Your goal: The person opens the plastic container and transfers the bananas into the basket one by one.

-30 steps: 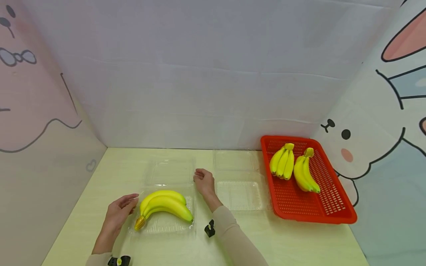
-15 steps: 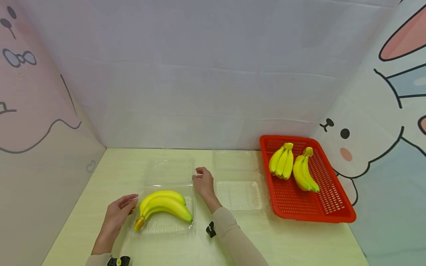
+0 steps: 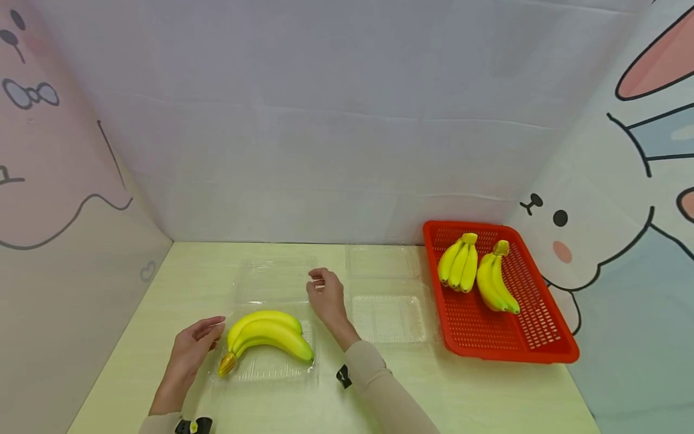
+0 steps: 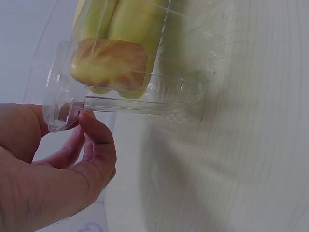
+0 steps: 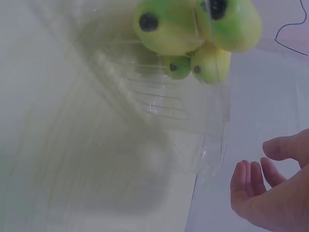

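Note:
A bunch of bananas (image 3: 273,334) lies in the base of a clear plastic clamshell container (image 3: 271,372), whose lid (image 3: 273,282) is folded back flat behind it. My left hand (image 3: 192,346) is at the container's left side. In the left wrist view its thumb and fingertips pinch the rim (image 4: 63,113), close to the bananas' brown stem end (image 4: 111,63). Beside the lid's right edge hovers my right hand (image 3: 328,295). Its fingers are loosely bent and hold nothing, with a gap from the container's corner in the right wrist view.
Right of my right hand lies a second clear clamshell (image 3: 387,319), unfolded, its lid toward the back wall. A red perforated basket (image 3: 504,346) with two banana bunches (image 3: 459,265) stands at the right. Fabric walls (image 3: 336,150) enclose the table (image 3: 303,410) at the back and sides.
My right hand has moved slightly left and away from me, toward the lid of the container with the bananas. The left hand and the bananas have stayed in place.

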`<state>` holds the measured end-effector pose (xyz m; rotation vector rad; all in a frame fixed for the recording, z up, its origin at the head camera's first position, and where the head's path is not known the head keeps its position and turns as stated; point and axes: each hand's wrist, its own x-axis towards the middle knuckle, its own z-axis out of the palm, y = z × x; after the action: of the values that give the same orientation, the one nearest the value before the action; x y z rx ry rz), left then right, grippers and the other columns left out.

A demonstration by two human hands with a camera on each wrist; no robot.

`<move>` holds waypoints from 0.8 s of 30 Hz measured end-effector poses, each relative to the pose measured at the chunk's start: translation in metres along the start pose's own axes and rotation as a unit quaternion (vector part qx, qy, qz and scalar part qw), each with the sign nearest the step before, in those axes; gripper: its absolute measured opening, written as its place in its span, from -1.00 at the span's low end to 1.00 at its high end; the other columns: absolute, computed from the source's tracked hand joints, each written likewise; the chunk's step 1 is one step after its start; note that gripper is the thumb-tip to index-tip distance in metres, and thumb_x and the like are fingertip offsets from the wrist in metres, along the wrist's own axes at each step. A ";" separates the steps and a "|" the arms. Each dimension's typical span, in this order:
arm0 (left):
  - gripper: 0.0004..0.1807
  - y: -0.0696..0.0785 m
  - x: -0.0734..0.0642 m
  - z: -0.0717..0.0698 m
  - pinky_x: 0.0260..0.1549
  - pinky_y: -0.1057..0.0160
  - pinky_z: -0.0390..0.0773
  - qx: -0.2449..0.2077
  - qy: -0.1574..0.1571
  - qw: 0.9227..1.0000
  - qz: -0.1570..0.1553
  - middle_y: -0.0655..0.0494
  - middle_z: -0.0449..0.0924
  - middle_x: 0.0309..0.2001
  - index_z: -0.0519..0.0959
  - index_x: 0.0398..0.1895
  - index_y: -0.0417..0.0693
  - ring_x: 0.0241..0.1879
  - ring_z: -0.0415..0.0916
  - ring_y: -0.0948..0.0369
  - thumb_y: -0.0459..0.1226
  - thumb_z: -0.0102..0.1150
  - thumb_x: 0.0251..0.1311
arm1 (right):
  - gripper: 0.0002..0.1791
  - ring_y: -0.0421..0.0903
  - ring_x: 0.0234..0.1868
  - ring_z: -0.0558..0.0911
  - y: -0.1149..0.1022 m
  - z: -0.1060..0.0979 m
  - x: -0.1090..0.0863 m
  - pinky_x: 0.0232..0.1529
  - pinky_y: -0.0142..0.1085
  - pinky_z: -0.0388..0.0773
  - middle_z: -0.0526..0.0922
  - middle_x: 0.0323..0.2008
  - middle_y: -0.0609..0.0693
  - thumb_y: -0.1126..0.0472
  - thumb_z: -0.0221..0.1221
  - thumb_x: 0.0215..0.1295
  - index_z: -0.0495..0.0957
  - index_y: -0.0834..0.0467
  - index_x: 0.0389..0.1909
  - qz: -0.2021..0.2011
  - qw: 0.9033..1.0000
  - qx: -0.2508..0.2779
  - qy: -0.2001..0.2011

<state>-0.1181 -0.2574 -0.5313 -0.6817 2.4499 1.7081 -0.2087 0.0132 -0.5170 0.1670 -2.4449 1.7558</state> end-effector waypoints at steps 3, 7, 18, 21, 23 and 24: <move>-0.51 0.001 0.000 0.000 -0.29 0.40 0.60 0.004 0.002 1.000 0.000 -0.06 0.68 0.02 0.48 0.32 -0.36 -0.25 0.51 0.25 -0.21 0.18 0.48 | -0.79 0.01 -0.11 0.65 -0.003 0.000 -0.002 -0.02 -0.22 0.65 0.64 -0.04 0.24 0.39 0.22 0.37 0.61 0.30 -0.01 -0.012 1.000 -0.007 -0.011; -0.52 0.003 0.000 -0.001 -0.29 0.40 0.60 0.010 0.006 1.000 -0.003 -0.08 0.67 0.04 0.48 0.32 -0.34 -0.24 0.51 0.24 -0.20 0.18 0.48 | -0.80 0.03 -0.09 0.64 -0.008 -0.002 -0.005 -0.02 -0.23 0.64 0.64 -0.05 0.23 0.36 0.25 0.38 0.61 0.29 -0.02 -0.031 0.999 -0.014 -0.030; -0.52 0.005 -0.002 -0.001 -0.29 0.41 0.60 0.008 0.008 1.000 -0.007 -0.10 0.67 0.04 0.48 0.32 -0.35 -0.23 0.51 0.22 -0.21 0.17 0.49 | -0.76 0.04 -0.01 0.61 -0.018 -0.001 -0.010 0.02 -0.27 0.60 0.61 0.01 0.15 0.28 0.25 0.44 0.57 0.22 0.06 -0.091 0.989 -0.054 -0.102; -0.53 0.004 -0.003 0.000 -0.29 0.41 0.59 0.009 0.008 1.000 -0.005 -0.14 0.66 0.06 0.48 0.31 -0.35 -0.22 0.51 0.20 -0.22 0.17 0.49 | -0.75 0.03 -0.01 0.60 -0.021 -0.001 -0.011 0.03 -0.28 0.60 0.61 0.00 0.13 0.28 0.25 0.44 0.56 0.22 0.07 -0.102 0.986 -0.066 -0.114; -0.53 0.005 -0.003 0.000 -0.29 0.41 0.59 0.010 0.009 1.000 -0.006 -0.15 0.65 0.07 0.48 0.31 -0.35 -0.21 0.51 0.19 -0.22 0.16 0.49 | -0.75 0.07 -0.01 0.60 -0.022 -0.001 -0.012 0.04 -0.27 0.60 0.61 -0.01 0.14 0.28 0.24 0.44 0.56 0.24 0.08 -0.110 0.984 -0.069 -0.119; -0.53 0.005 -0.003 0.000 -0.29 0.41 0.59 0.010 0.010 1.000 -0.006 -0.15 0.65 0.07 0.48 0.31 -0.35 -0.21 0.51 0.19 -0.22 0.17 0.49 | -0.74 0.07 -0.01 0.60 -0.023 0.000 -0.012 0.04 -0.28 0.60 0.61 -0.01 0.15 0.28 0.24 0.44 0.56 0.26 0.08 -0.114 0.983 -0.072 -0.122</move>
<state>-0.1172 -0.2551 -0.5262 -0.7140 2.4666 1.6788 -0.1927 0.0064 -0.4980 0.6552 -2.5805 1.5351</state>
